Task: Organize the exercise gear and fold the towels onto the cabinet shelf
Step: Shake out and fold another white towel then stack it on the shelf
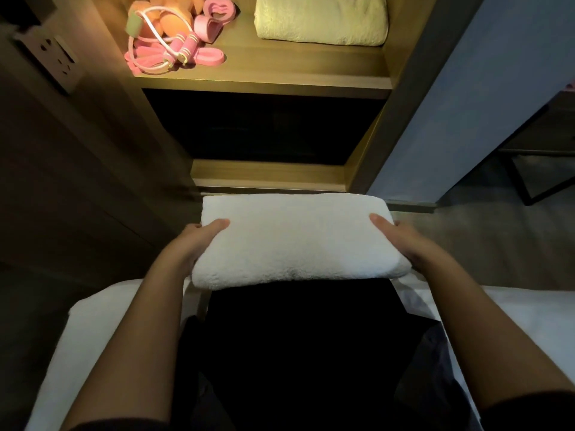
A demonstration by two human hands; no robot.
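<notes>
The white towel (295, 241) is folded into a thick, soft-edged rectangle with a fluffy nap. Its long side runs from 9 to 3 o'clock, and its rounded fold faces the person at 6 o'clock. It sits near the middle of the view, held in the air above dark trousers and in front of the cabinet's lower wooden ledge. It is well short of the lit shelf (264, 79) at 12 o'clock. The left hand (199, 241) grips the towel's 9 o'clock end with its thumb laid flat on top. Its fingers go under the cloth and cannot be seen. The right hand (401, 241) holds the 3 o'clock end the same way, thumb on top and fingers hidden beneath. Both bare forearms reach in from 7 and 5 o'clock. On the shelf, at 1 o'clock, lies a second folded towel (320, 20), which looks cream in the warm light. At 11 o'clock on the same shelf lies a pink jump rope (174, 54) with striped handles, tangled with pink stretch bands (214, 14) and something orange behind them. The gear and the cream towel lie apart, with bare shelf between them. A wall socket (56, 60) sits at 10 o'clock, and white bedding (93, 331) spreads at 8 and 4 o'clock.
</notes>
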